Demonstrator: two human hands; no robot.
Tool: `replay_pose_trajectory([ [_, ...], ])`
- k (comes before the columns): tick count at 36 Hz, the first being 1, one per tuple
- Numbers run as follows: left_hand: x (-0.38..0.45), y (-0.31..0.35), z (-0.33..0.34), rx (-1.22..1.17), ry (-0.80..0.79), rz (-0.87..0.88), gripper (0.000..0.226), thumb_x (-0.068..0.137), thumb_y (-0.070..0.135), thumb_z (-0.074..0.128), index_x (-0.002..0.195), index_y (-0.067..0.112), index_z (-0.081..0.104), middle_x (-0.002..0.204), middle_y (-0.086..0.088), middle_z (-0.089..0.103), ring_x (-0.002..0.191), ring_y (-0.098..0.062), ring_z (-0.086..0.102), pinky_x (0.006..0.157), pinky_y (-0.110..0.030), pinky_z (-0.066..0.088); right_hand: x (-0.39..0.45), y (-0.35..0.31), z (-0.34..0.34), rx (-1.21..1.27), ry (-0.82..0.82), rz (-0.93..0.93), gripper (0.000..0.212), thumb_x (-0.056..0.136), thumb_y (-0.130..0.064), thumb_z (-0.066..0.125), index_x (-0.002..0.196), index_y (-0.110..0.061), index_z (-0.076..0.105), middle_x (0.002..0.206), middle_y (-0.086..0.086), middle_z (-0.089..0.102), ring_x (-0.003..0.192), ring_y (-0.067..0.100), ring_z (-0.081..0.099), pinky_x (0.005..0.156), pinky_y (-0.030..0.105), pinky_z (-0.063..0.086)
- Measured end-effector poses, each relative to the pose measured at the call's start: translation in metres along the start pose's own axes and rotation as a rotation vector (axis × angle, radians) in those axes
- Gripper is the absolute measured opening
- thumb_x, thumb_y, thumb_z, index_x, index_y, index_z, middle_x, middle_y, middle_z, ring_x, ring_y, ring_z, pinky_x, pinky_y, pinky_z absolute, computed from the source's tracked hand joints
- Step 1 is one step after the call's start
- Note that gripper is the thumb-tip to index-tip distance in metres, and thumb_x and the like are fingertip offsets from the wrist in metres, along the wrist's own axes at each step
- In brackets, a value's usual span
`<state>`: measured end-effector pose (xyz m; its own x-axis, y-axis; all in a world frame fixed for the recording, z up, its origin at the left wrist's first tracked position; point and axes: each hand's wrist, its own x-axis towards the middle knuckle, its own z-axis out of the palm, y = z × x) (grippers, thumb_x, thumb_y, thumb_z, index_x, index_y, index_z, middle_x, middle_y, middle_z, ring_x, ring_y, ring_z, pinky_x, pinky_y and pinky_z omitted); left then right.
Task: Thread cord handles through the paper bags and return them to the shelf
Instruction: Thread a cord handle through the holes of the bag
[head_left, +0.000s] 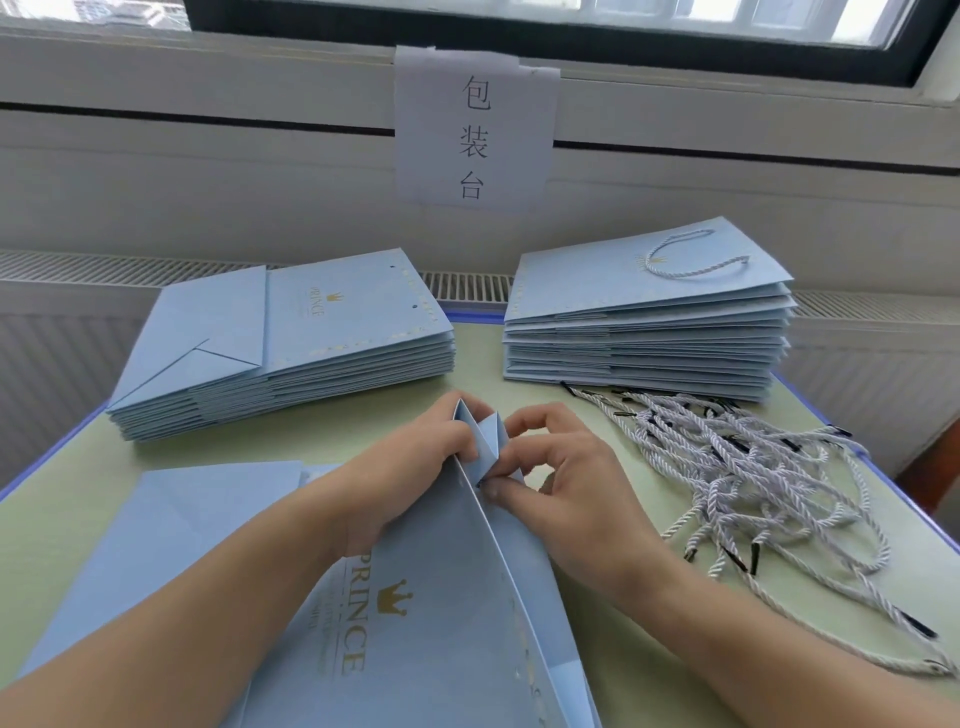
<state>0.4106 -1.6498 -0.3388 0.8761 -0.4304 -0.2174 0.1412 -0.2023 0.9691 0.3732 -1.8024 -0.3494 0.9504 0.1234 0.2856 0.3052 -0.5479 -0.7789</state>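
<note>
Your left hand (415, 457) and right hand (561, 483) pinch the open bag (415, 597) at the desk's (67, 525) near edge; unthreaded stack (291, 332) far left, corded stack (649, 322) far right, loose cords (753, 467) beside it: roughly halfway.

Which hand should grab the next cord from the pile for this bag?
Right. The loose cord pile lies on the table just beyond the right hand, which only pinches the open bag at its rim. The left hand grips the bag's mouth on the far side from the cords, so it should probably keep steadying.
</note>
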Motion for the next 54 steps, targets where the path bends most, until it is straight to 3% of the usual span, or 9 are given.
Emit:
replay_pose_trajectory([
  [5, 0.001, -0.001, -0.003, -0.004, 0.018, -0.004, 0.033, 0.055, 0.027, 0.047, 0.084, 0.032, 0.061, 0.093, -0.013, 0.059, 0.085, -0.025, 0.057, 0.086, -0.044, 0.046, -0.002, 0.004, 0.001, -0.114, 0.150, -0.210, 0.003, 0.074, -0.026, 0.066, 0.072, -0.028, 0.067, 0.109, -0.022, 0.048, 0.095, 0.008, 0.049, 0.083, 0.015, 0.037],
  [9, 0.002, -0.001, -0.003, -0.008, 0.035, 0.004, 0.032, 0.054, 0.026, 0.046, 0.081, 0.033, 0.062, 0.090, -0.011, 0.058, 0.083, -0.025, 0.055, 0.080, -0.041, 0.043, 0.001, -0.002, -0.004, 0.230, 0.113, -0.097, 0.007, 0.076, -0.023, 0.062, 0.071, -0.028, 0.062, 0.095, -0.013, 0.056, 0.095, 0.001, 0.051, 0.072, 0.009, 0.035],
  [18, 0.001, 0.002, -0.001, -0.025, 0.095, 0.052, 0.032, 0.054, 0.021, 0.045, 0.082, 0.025, 0.060, 0.090, -0.013, 0.057, 0.081, -0.026, 0.053, 0.076, -0.041, 0.042, 0.005, 0.000, -0.022, 0.278, -0.382, 0.225, 0.027, 0.100, -0.032, 0.040, 0.126, -0.026, 0.049, 0.103, -0.006, 0.069, 0.097, 0.005, 0.062, 0.092, 0.021, 0.046],
  [25, 0.000, 0.007, -0.003, 0.056, 0.174, 0.091, 0.040, 0.053, 0.020, 0.039, 0.090, 0.019, 0.055, 0.083, -0.008, 0.052, 0.074, -0.021, 0.049, 0.064, -0.029, 0.040, 0.015, 0.003, -0.066, 0.392, -0.488, 0.327, 0.019, 0.098, -0.004, 0.043, 0.112, -0.009, 0.055, 0.053, -0.001, 0.043, 0.047, 0.010, 0.035, 0.043, 0.016, 0.027],
  [33, -0.001, 0.005, -0.001, 0.076, 0.184, 0.103, 0.036, 0.055, 0.021, 0.040, 0.088, 0.017, 0.053, 0.072, -0.002, 0.052, 0.061, -0.017, 0.049, 0.056, -0.025, 0.042, 0.029, 0.034, -0.121, 0.615, -0.495, 0.345, 0.046, 0.060, -0.036, 0.087, 0.094, -0.011, 0.069, 0.049, -0.002, 0.040, 0.037, 0.005, 0.027, 0.033, 0.012, 0.021],
  [37, -0.001, 0.005, -0.001, 0.086, 0.216, 0.126, 0.034, 0.055, 0.021, 0.039, 0.086, 0.016, 0.052, 0.072, -0.002, 0.051, 0.060, -0.014, 0.048, 0.054, -0.024, 0.041, 0.032, 0.041, -0.142, 0.793, -0.356, 0.265, 0.047, 0.048, -0.035, 0.094, 0.083, -0.015, 0.071, 0.044, -0.006, 0.042, 0.032, 0.002, 0.031, 0.032, 0.011, 0.025],
  [46, 0.002, 0.004, -0.007, 0.083, 0.273, 0.100, 0.035, 0.054, 0.021, 0.040, 0.087, 0.017, 0.052, 0.075, -0.004, 0.051, 0.066, -0.020, 0.047, 0.061, -0.029, 0.039, 0.036, 0.073, -0.179, 1.506, -0.112, -0.009, 0.019, 0.076, -0.012, 0.075, 0.093, -0.013, 0.067, 0.069, -0.005, 0.061, 0.055, 0.003, 0.056, 0.051, 0.012, 0.046],
  [51, 0.002, 0.005, -0.009, 0.065, 0.243, 0.085, 0.035, 0.054, 0.020, 0.040, 0.087, 0.017, 0.053, 0.071, -0.003, 0.051, 0.061, -0.018, 0.048, 0.058, -0.027, 0.041, 0.035, 0.048, -0.166, 1.150, 0.183, -0.026, 0.024, 0.058, -0.023, 0.081, 0.081, -0.020, 0.075, 0.075, -0.006, 0.068, 0.062, 0.001, 0.060, 0.056, 0.008, 0.048],
  [54, 0.000, 0.004, -0.012, 0.046, 0.217, 0.077, 0.034, 0.054, 0.019, 0.040, 0.086, 0.019, 0.053, 0.070, -0.002, 0.051, 0.058, -0.017, 0.048, 0.055, -0.023, 0.041, 0.028, 0.017, -0.147, 0.834, 0.160, -0.041, 0.015, 0.059, -0.026, 0.075, 0.073, -0.020, 0.076, 0.069, -0.005, 0.068, 0.060, 0.002, 0.057, 0.054, 0.010, 0.047],
])
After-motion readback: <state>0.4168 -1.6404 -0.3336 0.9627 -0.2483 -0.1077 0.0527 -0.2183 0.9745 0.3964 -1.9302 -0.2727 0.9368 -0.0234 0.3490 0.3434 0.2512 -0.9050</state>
